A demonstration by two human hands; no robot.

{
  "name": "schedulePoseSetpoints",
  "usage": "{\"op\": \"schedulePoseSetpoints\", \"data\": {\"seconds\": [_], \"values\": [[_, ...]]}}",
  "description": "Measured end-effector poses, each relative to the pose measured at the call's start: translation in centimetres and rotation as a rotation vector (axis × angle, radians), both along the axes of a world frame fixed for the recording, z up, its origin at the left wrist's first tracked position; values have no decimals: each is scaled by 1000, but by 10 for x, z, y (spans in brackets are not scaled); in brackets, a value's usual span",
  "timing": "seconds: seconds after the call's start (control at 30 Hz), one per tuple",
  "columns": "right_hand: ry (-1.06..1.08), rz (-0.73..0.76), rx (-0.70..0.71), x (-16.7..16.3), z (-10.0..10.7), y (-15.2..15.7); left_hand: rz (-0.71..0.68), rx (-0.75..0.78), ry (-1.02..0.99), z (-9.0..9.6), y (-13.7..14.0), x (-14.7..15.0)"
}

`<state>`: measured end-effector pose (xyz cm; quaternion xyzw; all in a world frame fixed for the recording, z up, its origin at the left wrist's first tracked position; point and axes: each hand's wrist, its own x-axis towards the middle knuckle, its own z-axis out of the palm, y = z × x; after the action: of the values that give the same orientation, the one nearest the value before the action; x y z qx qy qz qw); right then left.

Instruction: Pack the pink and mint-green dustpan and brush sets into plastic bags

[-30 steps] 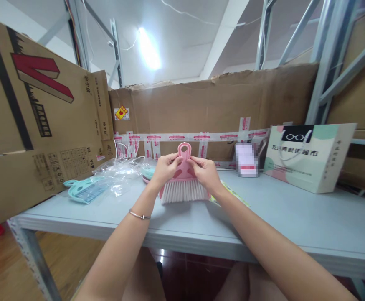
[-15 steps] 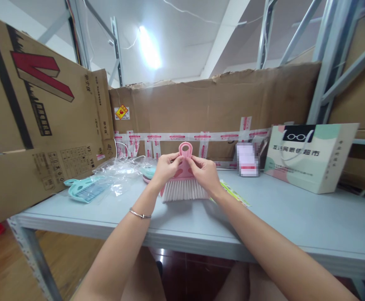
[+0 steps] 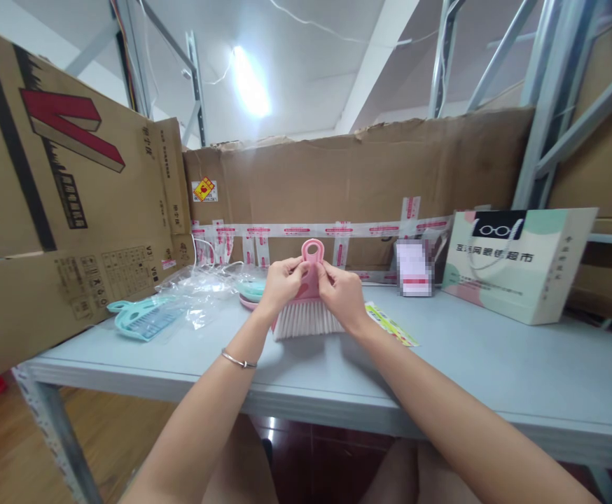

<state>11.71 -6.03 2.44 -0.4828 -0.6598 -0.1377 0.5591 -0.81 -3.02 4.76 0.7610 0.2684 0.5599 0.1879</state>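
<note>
A pink hand brush with white bristles stands upright at the middle of the table, its looped handle at the top and bristles downward. My left hand pinches the left side of its handle. From the right, my right hand grips the same handle, thumb close to the other thumb. Part of the brush's pink body is hidden behind my fingers. Just left of the brush lie a turquoise piece and a pink rim, partly covered by my left hand. A yellow-green printed card lies beside my right wrist.
On the left a turquoise brush and dustpan set lies next to crumpled clear plastic. A phone-like upright screen and a paper bag stand at the right. Cardboard walls the back; a large carton borders the left.
Both hands keep their hold on the pink brush. The brush has shifted very slightly to the right, and my right hand's fingers have moved a little on the handle.
</note>
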Motion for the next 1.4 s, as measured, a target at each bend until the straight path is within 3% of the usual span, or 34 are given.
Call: {"op": "schedulePoseSetpoints", "data": {"seconds": [0.4, 0.53, 0.77, 0.87, 0.93, 1.0, 1.1, 1.2, 1.4], "values": [[-5, -21, 6, -2, -1, 3, 60, -23, -33, 0, 0, 3], [15, 4, -9, 0, -1, 3, 14, -84, -19, 0, -1, 2], [173, 192, -68, 4, 0, 5, -198, -163, 112, 4, -4, -10], [301, 313, -122, 19, 3, 14, -203, -205, 192, 2, -2, -16], [368, 285, -153, 43, 6, 23, -189, -234, 222, 0, 1, -18], [349, 141, -245, 74, 7, 31, -151, -231, 231, -2, 5, -19], [95, -90, -644, 115, 3, 36, -59, -201, 246, -3, 8, -20], [-166, -131, -955, 126, -4, 34, 9, -204, 258, -5, 11, -21], [-286, -48, -1111, 101, -14, 31, 55, -261, 237, -8, 16, -22]]}}
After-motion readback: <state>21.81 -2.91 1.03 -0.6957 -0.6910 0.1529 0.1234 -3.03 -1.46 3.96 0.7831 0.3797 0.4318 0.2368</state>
